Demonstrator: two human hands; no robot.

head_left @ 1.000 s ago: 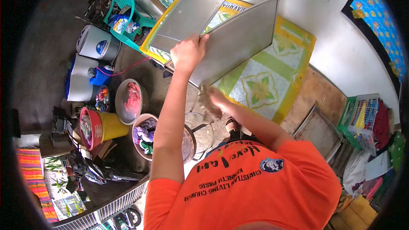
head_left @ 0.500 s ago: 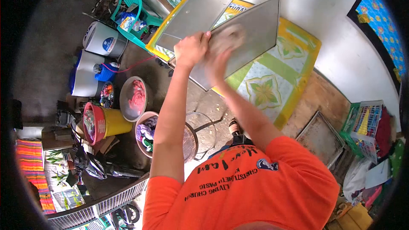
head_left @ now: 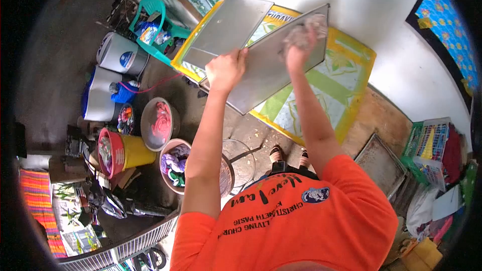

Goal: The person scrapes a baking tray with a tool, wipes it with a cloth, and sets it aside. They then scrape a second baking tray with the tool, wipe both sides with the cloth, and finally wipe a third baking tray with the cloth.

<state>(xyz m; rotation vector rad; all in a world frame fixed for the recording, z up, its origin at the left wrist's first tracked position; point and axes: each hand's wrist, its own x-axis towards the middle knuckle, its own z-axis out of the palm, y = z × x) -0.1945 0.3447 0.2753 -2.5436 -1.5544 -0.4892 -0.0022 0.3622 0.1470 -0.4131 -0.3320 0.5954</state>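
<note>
My left hand [head_left: 226, 70] is closed on the upper left edge of a flat grey metal tray [head_left: 256, 80], which it holds tilted over the table. My right hand [head_left: 299, 56] is closed on a crumpled greyish rag [head_left: 303, 35]. The rag is pressed on the tray's surface near its far right end. A second metal tray [head_left: 228, 25] lies beyond, on the table [head_left: 346, 78] with its yellow-edged, green and white patterned cover.
At left stand a teal plastic chair [head_left: 150, 7], basins with laundry [head_left: 161, 123], a yellow bucket [head_left: 140, 146] and white drums [head_left: 118, 52]. Another tray [head_left: 381, 165] rests at lower right by a green crate [head_left: 411, 143]. A white wall [head_left: 371, 0] rises behind the table.
My right hand with the rag has moved up and right across the tray, from near my left hand toward the far end. My left hand keeps its hold on the edge.
</note>
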